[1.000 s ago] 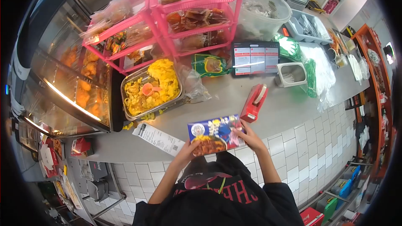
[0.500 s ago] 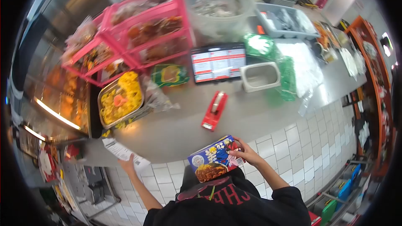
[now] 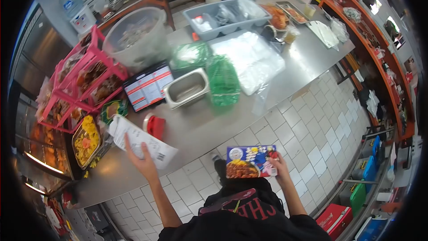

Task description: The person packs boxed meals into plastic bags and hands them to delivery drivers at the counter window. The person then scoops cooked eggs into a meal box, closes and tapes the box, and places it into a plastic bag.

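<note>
My left hand grips a long white printed receipt, with thumb and a finger lying over the paper. It hangs above the counter's near edge and partly covers a red tape dispenser. My right hand is closed round the right edge of a colourful printed food box with a blue border and a picture of food. That box is held in front of my body, over the tiled floor, its picture side up.
On the steel counter are a tablet, a metal pan, green bags, clear plastic bags and a grey-blue bin. Pink racks and a tray of yellow food stand left. Orange shelves line the right.
My view has turned to the right. The receipt in my left hand has come up over the counter, in front of the tape dispenser. The box is now held level, further from the counter.
</note>
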{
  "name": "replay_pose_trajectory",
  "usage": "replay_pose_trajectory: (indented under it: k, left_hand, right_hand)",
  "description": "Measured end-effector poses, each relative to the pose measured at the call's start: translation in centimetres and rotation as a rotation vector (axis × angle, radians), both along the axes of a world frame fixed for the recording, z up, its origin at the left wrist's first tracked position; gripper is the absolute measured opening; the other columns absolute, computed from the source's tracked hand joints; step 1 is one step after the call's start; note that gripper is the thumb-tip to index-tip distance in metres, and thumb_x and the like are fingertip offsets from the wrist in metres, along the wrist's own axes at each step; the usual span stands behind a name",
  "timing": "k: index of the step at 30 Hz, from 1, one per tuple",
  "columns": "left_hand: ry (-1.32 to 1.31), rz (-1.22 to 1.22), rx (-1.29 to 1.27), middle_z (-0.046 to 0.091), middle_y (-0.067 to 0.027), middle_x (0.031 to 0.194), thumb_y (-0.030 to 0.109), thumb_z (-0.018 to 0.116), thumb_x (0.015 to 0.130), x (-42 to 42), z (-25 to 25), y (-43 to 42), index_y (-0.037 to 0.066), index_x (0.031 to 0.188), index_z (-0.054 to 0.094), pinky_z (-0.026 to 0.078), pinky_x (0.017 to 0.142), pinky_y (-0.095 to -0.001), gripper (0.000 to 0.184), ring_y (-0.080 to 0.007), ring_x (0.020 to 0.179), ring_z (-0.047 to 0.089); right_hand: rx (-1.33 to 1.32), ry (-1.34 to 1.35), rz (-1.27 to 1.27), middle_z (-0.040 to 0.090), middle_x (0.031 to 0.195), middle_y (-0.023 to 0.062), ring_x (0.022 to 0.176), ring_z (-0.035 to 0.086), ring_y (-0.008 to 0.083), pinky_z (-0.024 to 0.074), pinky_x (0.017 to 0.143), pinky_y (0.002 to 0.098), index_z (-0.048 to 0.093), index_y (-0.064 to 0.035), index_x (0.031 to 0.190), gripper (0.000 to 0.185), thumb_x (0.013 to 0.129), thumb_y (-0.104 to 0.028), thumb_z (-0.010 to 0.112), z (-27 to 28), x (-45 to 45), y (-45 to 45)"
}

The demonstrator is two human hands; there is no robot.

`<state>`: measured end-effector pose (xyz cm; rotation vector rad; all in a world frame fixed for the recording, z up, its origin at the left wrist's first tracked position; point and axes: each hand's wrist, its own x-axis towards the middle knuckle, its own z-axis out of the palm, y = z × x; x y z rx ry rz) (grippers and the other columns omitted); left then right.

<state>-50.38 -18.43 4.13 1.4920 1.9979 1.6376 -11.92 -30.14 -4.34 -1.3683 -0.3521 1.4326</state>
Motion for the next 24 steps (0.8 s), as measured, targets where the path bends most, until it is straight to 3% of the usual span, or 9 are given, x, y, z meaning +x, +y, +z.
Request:
replay_pose_trajectory:
  k: [7, 9, 12, 16, 17, 18, 19, 21, 24]
  left_hand:
    - [-0.019, -0.765, -0.269, 0.045, -0.0149, 0.126, 0.009, 0.049, 0.084, 22.1, -1.6, 6.1, 0.002, 0.125, 0.043, 0.025, 0.101, -0.0365, 0.042, -0.027, 0.117, 0.04]
    - [-0.052, -0.986, -0.306, 0.044, -0.0171, 0.126, 0.01, 0.048, 0.085, 29.7, -3.0, 9.5, 0.006, 0.127, 0.04, 0.025, 0.1, -0.0401, 0.044, -0.0336, 0.117, 0.039]
    - [-0.204, -1.233, -0.341, 0.037, -0.0173, 0.13, 0.01, 0.051, 0.083, 41.7, -6.0, 15.8, 0.007, 0.131, 0.034, 0.021, 0.103, -0.0389, 0.051, -0.0308, 0.122, 0.032]
    - [-0.318, -1.236, -0.216, 0.036, -0.0169, 0.129, 0.014, 0.056, 0.08, 56.8, -11.9, 24.6, 0.008, 0.133, 0.031, 0.024, 0.101, -0.0405, 0.058, -0.0327, 0.121, 0.032]
    - [-0.086, -1.203, -0.22, 0.037, -0.017, 0.127, 0.015, 0.058, 0.079, 59.7, -14.3, 26.8, 0.008, 0.132, 0.033, 0.026, 0.099, -0.0405, 0.06, -0.033, 0.118, 0.033]
    - [0.147, -1.157, -0.229, 0.038, -0.017, 0.125, 0.017, 0.06, 0.077, 61.8, -15.6, 28.3, 0.009, 0.132, 0.034, 0.029, 0.096, -0.0405, 0.061, -0.0333, 0.116, 0.035]
    - [0.141, -1.135, -0.242, 0.038, -0.017, 0.125, 0.017, 0.06, 0.077, 63.5, -15.5, 29.3, 0.009, 0.132, 0.034, 0.029, 0.096, -0.0405, 0.061, -0.0333, 0.116, 0.035]
    - [0.57, -0.788, -0.264, 0.04, -0.0167, 0.117, 0.021, 0.063, 0.073, 65.6, -15.0, 30.7, 0.01, 0.129, 0.039, 0.036, 0.085, -0.0387, 0.063, -0.0309, 0.103, 0.042]
    - [0.533, -0.729, -0.594, 0.044, -0.014, 0.108, 0.024, 0.065, 0.07, 67.3, -14.6, 32.0, 0.007, 0.125, 0.043, 0.04, 0.077, -0.0359, 0.061, -0.0267, 0.095, 0.046]
  right_hand:
    - [0.195, -0.168, -0.279, 0.057, 0.089, 0.006, 0.075, 0.059, 0.0134, 0.0494, 0.063, 0.0261, 0.042, -0.0021, 0.115, 0.047, 0.079, -0.02, 0.065, -1.6, 24.1, 12.7]
    - [0.219, -0.169, -0.237, 0.057, 0.091, 0.0083, 0.077, 0.059, 0.0142, 0.0498, 0.065, 0.0265, 0.039, -0.0013, 0.114, 0.051, 0.077, -0.023, 0.067, -3.5, 32.8, 18.9]
    - [0.168, -0.335, -0.187, 0.057, 0.094, 0.0106, 0.081, 0.06, 0.016, 0.0492, 0.068, 0.0274, 0.04, -0.0014, 0.111, 0.051, 0.076, -0.027, 0.067, -3.2, 42.7, 29.4]
    - [0.141, -0.324, 0.008, 0.057, 0.097, 0.0151, 0.092, 0.057, 0.0225, 0.0474, 0.076, 0.0332, 0.038, -0.0007, 0.118, 0.059, 0.075, -0.03, 0.067, -4.4, 54.6, 40.0]
    - [0.135, -0.325, 0.023, 0.057, 0.097, 0.0151, 0.092, 0.057, 0.0225, 0.0474, 0.076, 0.0332, 0.038, -0.0007, 0.118, 0.059, 0.075, -0.03, 0.067, -5.3, 57.9, 42.1]
    - [0.096, -0.993, 0.157, 0.055, 0.101, 0.0176, 0.098, 0.054, 0.0267, 0.0455, 0.079, 0.0369, 0.037, -0.0023, 0.122, 0.062, 0.075, -0.029, 0.067, -6.8, 61.2, 44.1]
    - [0.064, -1.657, 0.299, 0.053, 0.105, 0.0201, 0.104, 0.05, 0.0308, 0.0436, 0.083, 0.0405, 0.035, -0.004, 0.126, 0.065, 0.074, -0.028, 0.066, -7.9, 63.1, 45.9]
    - [0.03, -1.752, 0.25, 0.05, 0.11, 0.0215, 0.108, 0.046, 0.0338, 0.0407, 0.086, 0.0431, 0.036, -0.0062, 0.127, 0.064, 0.074, -0.027, 0.065, -5.2, 60.8, 47.7]
    - [0.023, -1.956, 0.148, 0.045, 0.118, 0.0211, 0.109, 0.043, 0.0371, 0.0355, 0.091, 0.0468, 0.047, -0.0103, 0.121, 0.049, 0.074, -0.019, 0.061, -0.9, 54.2, 48.5]
